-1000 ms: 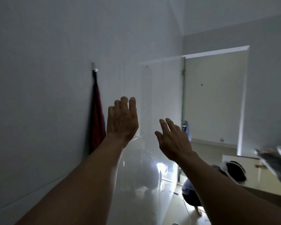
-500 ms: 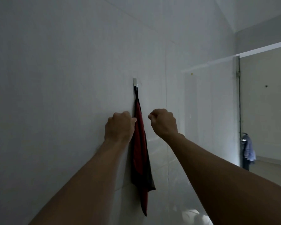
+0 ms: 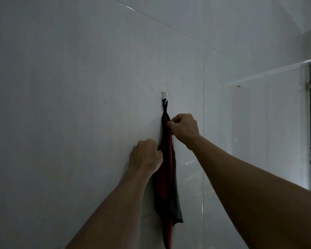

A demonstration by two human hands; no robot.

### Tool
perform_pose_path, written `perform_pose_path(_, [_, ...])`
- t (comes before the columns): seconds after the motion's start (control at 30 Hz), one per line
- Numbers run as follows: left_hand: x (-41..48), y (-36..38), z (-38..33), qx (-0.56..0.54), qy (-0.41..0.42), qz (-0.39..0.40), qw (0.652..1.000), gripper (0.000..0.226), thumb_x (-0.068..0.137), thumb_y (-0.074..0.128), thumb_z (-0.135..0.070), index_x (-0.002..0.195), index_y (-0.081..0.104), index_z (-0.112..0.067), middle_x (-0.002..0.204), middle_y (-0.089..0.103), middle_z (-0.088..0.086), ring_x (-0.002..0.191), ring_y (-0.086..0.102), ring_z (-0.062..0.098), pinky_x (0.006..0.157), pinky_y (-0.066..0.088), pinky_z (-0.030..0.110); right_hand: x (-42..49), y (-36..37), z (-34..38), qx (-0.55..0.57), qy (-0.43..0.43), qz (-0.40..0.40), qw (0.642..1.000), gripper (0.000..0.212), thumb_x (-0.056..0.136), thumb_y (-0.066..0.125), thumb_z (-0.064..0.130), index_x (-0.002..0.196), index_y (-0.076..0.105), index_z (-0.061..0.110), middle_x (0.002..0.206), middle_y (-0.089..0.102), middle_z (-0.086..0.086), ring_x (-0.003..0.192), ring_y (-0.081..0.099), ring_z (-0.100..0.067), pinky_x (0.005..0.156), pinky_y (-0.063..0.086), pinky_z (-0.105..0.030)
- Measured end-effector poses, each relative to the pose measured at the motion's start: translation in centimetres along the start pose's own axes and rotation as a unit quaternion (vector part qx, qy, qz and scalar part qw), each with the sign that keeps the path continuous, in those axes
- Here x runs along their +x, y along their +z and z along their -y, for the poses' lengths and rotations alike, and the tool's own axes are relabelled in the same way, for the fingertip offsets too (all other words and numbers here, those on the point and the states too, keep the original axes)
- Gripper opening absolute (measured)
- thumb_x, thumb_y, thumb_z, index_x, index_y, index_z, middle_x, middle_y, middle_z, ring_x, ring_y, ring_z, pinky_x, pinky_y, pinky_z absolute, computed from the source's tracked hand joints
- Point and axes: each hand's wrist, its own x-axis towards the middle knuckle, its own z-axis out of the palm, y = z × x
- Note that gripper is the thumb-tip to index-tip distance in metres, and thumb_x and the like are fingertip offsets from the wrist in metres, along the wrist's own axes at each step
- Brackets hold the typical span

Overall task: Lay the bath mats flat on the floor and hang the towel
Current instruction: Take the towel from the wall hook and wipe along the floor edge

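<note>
Left hand [image 3: 145,157]: curling its fingers around the towel's left edge at mid-height, likely steadying the cloth against the wall.
Right hand [image 3: 184,127]: pinching the towel higher up, probably straightening the folds.
Towel [image 3: 166,177]: hanging by its loop from the hook [image 3: 163,96], red and dark, draping flat on the tiled wall [image 3: 70,105].
Farther off: a glass panel [image 3: 267,123] is standing to the right, not obstructing.
Bath mats: not showing here.
</note>
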Motion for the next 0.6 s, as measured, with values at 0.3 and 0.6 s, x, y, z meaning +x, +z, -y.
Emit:
perform_pose_path(0.3, [2.2,-4.0,-1.6,-0.056,-0.007,-0.092,0.994,0.024,0.09,0.058,-0.036,0.096,0.067,-0.015,0.09,0.069,0.007,0.082,0.067,0.028,0.074,0.057,0.036,1.8,-3.1,2.9,0.038,-0.034,-0.093,0.994,0.007,0.09,0.057,0.024,0.093,0.059,0.018,0.088,0.063,-0.001,0.087,0.064,-0.024,0.083,0.055,-0.045])
perform_pose_path(0.6, [3.8,-3.8,-5.9,-0.205,-0.004,-0.052,0.977,0.02,0.096,0.053,-0.028,0.103,0.06,-0.011,0.099,0.064,0.01,0.083,0.059,0.024,0.07,0.043,0.03,1.1,-9.8,0.0,0.01,0.013,-0.06,0.998,0.007,0.093,0.051,0.025,0.092,0.048,0.019,0.099,0.06,-0.007,0.096,0.061,-0.029,0.086,0.053,-0.048])
